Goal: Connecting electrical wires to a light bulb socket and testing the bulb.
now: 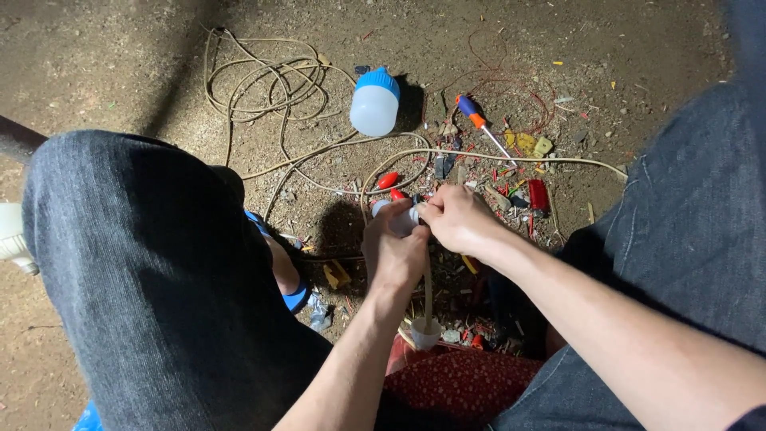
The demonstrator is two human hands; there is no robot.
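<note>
1. The dirt floor [120, 72] lies under everything, with a person sitting over it, denim-clad knees wide apart at left and right.
2. A tangle of beige cable [263, 84] sprawls at the far left, one strand running right past the debris.
3. The left hand [395, 255] is closed around a small white fitting [396, 217], held above the floor at centre.
4. The right hand [456, 219] pinches the same fitting, fingers curled tight, touching the left.
5. A white bulb with a blue base [375, 102] lies far centre.
6. A screwdriver [479, 124] with a blue and orange handle rests just right of it.
7. A white cup-shaped cap [425, 331] hangs on the cord below the hands.
</note>
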